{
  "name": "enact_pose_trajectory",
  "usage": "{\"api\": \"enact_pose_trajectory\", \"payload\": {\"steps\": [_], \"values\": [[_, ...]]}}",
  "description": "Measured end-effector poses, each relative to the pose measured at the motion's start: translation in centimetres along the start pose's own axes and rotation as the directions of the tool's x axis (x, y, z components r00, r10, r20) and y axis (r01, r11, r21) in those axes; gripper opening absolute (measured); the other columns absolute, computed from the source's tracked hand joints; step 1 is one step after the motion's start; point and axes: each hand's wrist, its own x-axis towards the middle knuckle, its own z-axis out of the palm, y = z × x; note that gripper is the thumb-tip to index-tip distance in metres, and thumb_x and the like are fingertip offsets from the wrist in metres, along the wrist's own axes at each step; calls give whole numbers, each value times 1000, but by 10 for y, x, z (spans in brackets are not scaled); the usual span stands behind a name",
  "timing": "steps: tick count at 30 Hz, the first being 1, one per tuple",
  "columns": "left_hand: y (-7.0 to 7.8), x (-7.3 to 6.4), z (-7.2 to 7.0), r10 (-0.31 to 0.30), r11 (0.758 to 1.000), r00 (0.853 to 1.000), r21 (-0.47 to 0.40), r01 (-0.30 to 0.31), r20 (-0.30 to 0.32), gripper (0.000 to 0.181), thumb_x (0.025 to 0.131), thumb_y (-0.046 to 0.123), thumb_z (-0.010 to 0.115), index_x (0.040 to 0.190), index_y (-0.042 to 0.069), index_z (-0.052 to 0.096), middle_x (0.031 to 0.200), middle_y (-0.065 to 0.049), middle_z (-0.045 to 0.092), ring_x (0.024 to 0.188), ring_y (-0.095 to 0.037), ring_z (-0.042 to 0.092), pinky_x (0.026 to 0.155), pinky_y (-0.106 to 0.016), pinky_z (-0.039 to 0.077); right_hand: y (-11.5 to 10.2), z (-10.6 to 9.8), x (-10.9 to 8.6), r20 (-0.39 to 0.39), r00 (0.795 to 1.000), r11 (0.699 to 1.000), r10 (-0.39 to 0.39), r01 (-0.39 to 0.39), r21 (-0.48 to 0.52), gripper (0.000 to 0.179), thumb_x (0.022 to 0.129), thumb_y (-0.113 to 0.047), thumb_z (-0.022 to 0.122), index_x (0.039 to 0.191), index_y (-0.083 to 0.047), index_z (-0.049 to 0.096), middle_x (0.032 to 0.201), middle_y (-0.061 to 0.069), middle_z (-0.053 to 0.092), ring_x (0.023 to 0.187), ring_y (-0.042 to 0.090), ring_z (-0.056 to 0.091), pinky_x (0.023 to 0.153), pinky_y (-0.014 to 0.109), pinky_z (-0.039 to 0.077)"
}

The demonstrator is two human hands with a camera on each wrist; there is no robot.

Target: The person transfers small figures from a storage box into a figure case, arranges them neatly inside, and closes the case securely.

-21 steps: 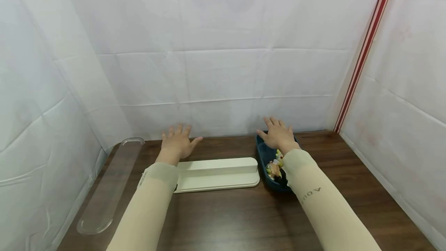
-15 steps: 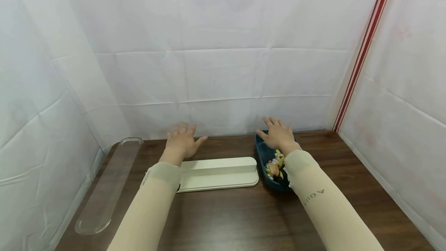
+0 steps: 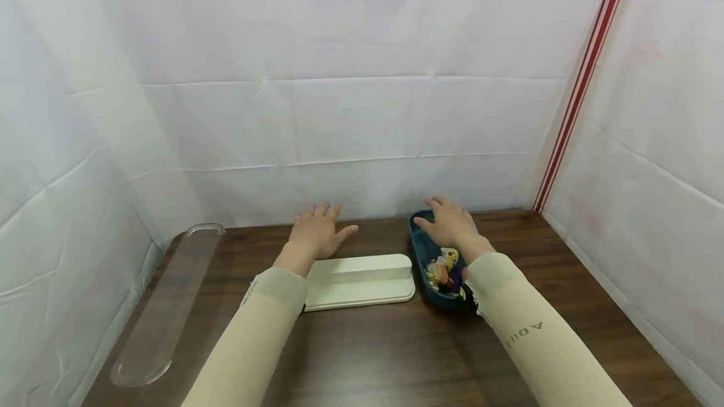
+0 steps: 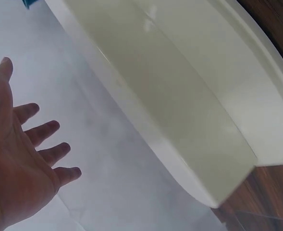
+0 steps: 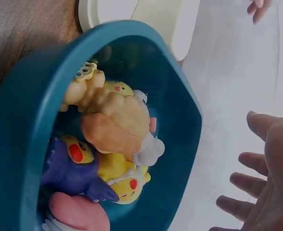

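My left hand [image 3: 318, 231] hovers with spread fingers behind the left part of a cream stepped stand [image 3: 362, 278], which is also large in the left wrist view. My right hand [image 3: 449, 225] is held over the far part of a dark blue-green bin [image 5: 59, 91], its fingers apart and holding nothing. Inside the bin lie several small toy figures: a purple-clad yellow figure [image 5: 69, 166], a tan and orange one [image 5: 115, 125], and a pink piece [image 5: 79, 211]. In the head view my right wrist and sleeve hide part of the bin.
A clear, long rounded plastic cover [image 3: 170, 300] lies at the left side of the brown wooden table [image 3: 373, 357]. White sheeting [image 3: 351, 112] hangs behind the table and along both sides. A red strip [image 3: 582, 86] runs up the right corner.
My left hand has moved right across the stand. The right hand has shifted slightly, its fingers bending a little, and more figures show. The whole scene has slid slightly left in the head view.
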Motion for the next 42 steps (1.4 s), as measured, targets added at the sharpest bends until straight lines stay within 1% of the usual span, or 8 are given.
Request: {"api": "enact_pose_trajectory", "payload": {"steps": [14,22,27,32,34,37,40,42], "values": [[46,2,9,178,983,984,-39,-178,0,75,103,62,49,159,13,41,163,-11,43,153,-34,37,125,-55,29,0,-5,-22,1,1000,999,-17,17,44,69,104,-47,60,158,-8,42,161,23,41,148,44,40,116,66,36],[74,1,19,300,953,954,-35,-300,2,68,102,59,55,153,14,51,157,-8,51,147,-31,47,123,-47,36,4,-7,-35,38,999,998,-16,13,68,64,102,-37,66,153,-3,47,155,26,45,140,45,49,112,62,43],[92,-3,26,374,927,928,-24,-374,5,61,102,55,58,148,15,57,152,-5,57,144,-27,51,123,-47,36,7,-7,-45,72,997,993,-36,28,112,59,98,-29,71,147,-2,54,144,25,58,128,41,60,104,58,51],[106,-4,33,406,914,913,3,-406,32,59,102,54,59,148,17,57,153,-3,56,147,-22,47,125,-49,33,10,-1,-54,71,997,991,-40,31,129,56,93,-23,77,142,-1,60,133,22,65,116,37,66,97,55,55],[111,-4,37,419,908,907,13,-419,38,58,102,54,58,148,19,57,153,-3,56,147,-21,47,125,-49,32,12,1,-58,76,997,991,-26,15,137,55,92,-23,78,140,-2,61,131,22,66,111,35,67,95,54,56],[118,-3,45,444,895,895,11,-445,44,57,102,54,59,148,20,58,152,-1,57,148,-21,46,125,-50,32,16,6,-65,108,994,985,6,-25,173,55,91,-20,78,141,-3,61,134,22,64,94,32,71,85,48,60],[125,-5,53,460,887,886,3,-461,58,55,103,52,58,148,20,58,151,1,58,150,-22,43,126,-51,31,19,12,-70,150,988,973,38,-71,218,57,90,-17,79,143,-4,59,136,23,63,70,30,69,69,43,60],[129,-6,56,464,885,883,8,-466,70,54,104,51,58,148,20,58,151,2,58,152,-23,41,126,-52,29,20,17,-72,159,986,973,50,-84,215,58,89,-16,80,142,-5,60,134,21,64,74,27,69,69,41,59]]}}
